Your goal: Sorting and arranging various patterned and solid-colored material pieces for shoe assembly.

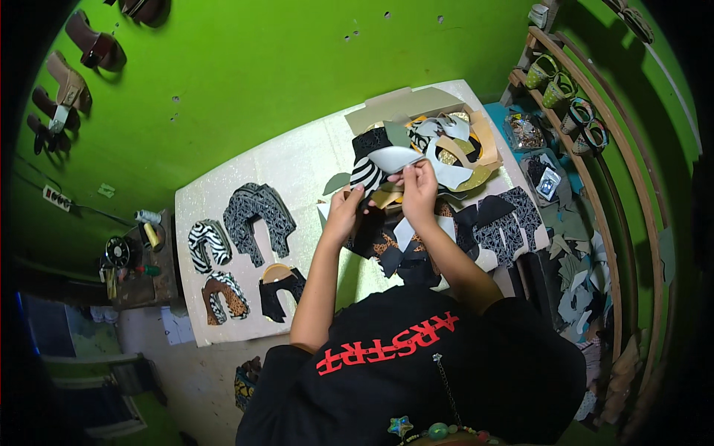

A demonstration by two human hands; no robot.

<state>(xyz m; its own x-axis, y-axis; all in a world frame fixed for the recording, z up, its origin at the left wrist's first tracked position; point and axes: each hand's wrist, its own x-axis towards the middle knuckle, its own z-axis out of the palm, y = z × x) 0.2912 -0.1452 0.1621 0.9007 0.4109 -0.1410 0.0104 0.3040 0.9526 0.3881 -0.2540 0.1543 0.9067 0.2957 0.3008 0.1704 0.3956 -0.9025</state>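
Observation:
Both my hands are raised over the right half of a white table (245,167). My left hand (346,212) is closed on the lower edge of a zebra-striped cut piece (367,172). My right hand (416,186) pinches the other side of it, where a white underside curls up. Whether this is one piece or several stacked is hard to tell. Behind my hands lies a box (487,141) heaped with zebra, gold, white and black cut pieces. Beneath my wrists is a pile of black and leopard-print pieces (390,241).
At the left of the table lie U-shaped stacks: black patterned (256,215), zebra (208,245), leopard-print (223,297) and black (281,290). More black patterned pieces (509,230) lie at the right. A wooden rack (573,89) holds sandals above scraps (576,275). A side bench (141,260) carries thread spools.

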